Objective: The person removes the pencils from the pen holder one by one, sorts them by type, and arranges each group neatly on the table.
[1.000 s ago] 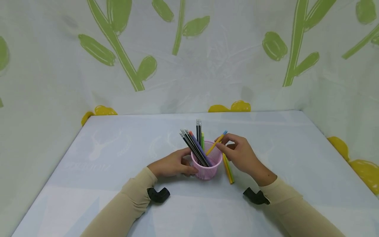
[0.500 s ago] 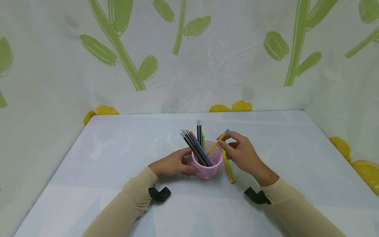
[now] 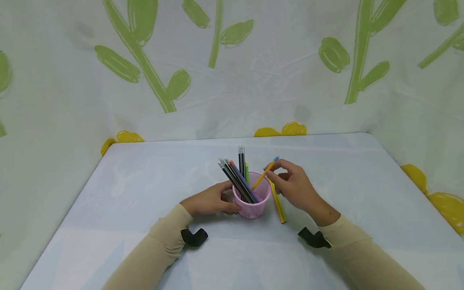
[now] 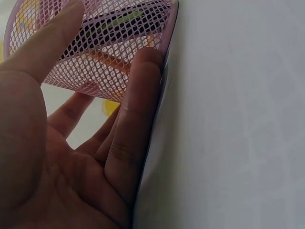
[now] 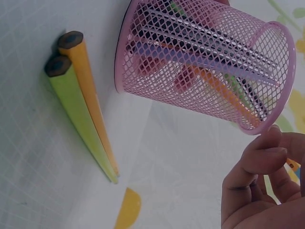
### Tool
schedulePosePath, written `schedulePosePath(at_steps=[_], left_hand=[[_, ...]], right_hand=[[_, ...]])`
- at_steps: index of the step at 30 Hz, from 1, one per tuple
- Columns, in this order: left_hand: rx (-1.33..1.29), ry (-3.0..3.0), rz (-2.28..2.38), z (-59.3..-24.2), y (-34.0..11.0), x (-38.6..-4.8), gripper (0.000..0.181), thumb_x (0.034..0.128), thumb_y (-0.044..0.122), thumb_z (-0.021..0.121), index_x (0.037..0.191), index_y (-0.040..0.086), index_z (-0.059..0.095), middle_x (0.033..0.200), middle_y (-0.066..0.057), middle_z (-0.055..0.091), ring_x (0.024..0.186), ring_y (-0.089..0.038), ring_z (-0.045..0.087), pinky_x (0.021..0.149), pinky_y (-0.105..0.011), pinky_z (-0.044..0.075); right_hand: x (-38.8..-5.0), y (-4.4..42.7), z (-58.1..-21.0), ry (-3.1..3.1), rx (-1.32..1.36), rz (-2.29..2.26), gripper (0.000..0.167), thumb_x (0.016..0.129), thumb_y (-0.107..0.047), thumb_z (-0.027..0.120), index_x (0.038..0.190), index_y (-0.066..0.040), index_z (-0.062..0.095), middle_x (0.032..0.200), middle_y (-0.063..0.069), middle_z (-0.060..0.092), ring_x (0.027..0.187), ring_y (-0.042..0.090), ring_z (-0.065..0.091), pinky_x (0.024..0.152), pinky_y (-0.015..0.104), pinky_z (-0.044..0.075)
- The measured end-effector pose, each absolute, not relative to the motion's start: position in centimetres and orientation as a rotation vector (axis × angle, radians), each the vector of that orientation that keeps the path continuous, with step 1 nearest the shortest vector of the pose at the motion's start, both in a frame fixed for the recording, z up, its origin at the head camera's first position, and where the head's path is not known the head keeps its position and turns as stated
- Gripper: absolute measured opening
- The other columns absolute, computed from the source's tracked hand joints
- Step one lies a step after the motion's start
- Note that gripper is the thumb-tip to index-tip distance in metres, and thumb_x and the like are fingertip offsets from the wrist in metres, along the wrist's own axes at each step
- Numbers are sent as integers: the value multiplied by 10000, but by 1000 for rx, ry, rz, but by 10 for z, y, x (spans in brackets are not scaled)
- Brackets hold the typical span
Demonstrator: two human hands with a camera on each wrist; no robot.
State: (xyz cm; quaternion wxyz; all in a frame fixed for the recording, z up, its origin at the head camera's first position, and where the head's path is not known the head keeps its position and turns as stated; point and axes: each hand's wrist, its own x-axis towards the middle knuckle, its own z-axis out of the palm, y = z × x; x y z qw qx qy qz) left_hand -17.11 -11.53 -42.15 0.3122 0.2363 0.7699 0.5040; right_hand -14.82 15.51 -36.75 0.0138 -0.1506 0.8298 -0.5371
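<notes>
A pink mesh cup [image 3: 252,209] stands upright on the table, holding several black pencils [image 3: 232,177], a purple one [image 3: 243,177] and a green one [image 3: 247,171]. My left hand [image 3: 210,200] grips the cup's left side; in the left wrist view its fingers and thumb curve round the mesh [image 4: 95,71]. Between thumb and fingers, my right hand [image 3: 295,187] pinches a yellow pencil [image 3: 262,177] with a blue end, its lower part inside the cup. Right of the cup, a green pencil [image 5: 78,114] and a yellow-orange pencil [image 5: 88,90] lie side by side on the table.
The white table [image 3: 163,257] meets a pale cloth wall [image 3: 253,92] with green leaf prints behind it. Black curved pieces [image 3: 194,237] stick out at both sleeve cuffs. Yellow printed shapes [image 3: 447,209] show beyond the right edge.
My right hand and the pinched pencil have shifted slightly, its blue end a little higher than before. The left hand keeps its grip on the cup.
</notes>
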Motion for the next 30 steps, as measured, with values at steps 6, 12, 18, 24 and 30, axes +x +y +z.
schedulePosePath(at_steps=[6, 12, 18, 24, 30], left_hand=[[633, 2012, 1321, -423, -116, -173, 557, 898, 232, 748, 1386, 205, 480, 970, -51, 745, 848, -164, 702, 735, -307, 544], [657, 1986, 1319, -422, -117, -175, 570, 906, 220, 741, 1404, 205, 465, 995, -69, 758, 874, -168, 717, 785, -319, 566], [669, 1943, 1334, -422, -118, -178, 563, 917, 178, 728, 1408, 175, 452, 1018, -100, 762, 897, -173, 722, 812, -322, 579], [680, 1938, 1332, -420, -118, -178, 578, 921, 186, 725, 1423, 189, 438, 1034, -93, 759, 906, -177, 721, 823, -330, 580], [682, 1948, 1327, -421, -118, -178, 573, 920, 192, 725, 1419, 186, 442, 1020, -88, 760, 897, -172, 717, 822, -328, 575]], right_hand=[[-149, 155, -368, 2583, -436, -1651, 155, 988, -205, 644, 1078, -79, 639, 771, 161, 565, 498, 133, 484, 449, 241, 388], [-149, 155, -368, 2587, -435, -1643, 162, 991, -216, 640, 1081, -81, 637, 715, 121, 549, 492, 139, 477, 449, 247, 393], [-149, 155, -367, 2556, -445, -1670, 155, 995, -202, 633, 1074, -68, 629, 677, 100, 540, 490, 136, 469, 447, 244, 395], [-149, 155, -367, 2545, -443, -1681, 149, 996, -189, 630, 1071, -61, 623, 746, 167, 571, 489, 140, 474, 443, 248, 417], [-148, 156, -365, 2538, -449, -1696, 150, 999, -183, 624, 1079, -56, 621, 698, 152, 559, 482, 144, 473, 443, 257, 423]])
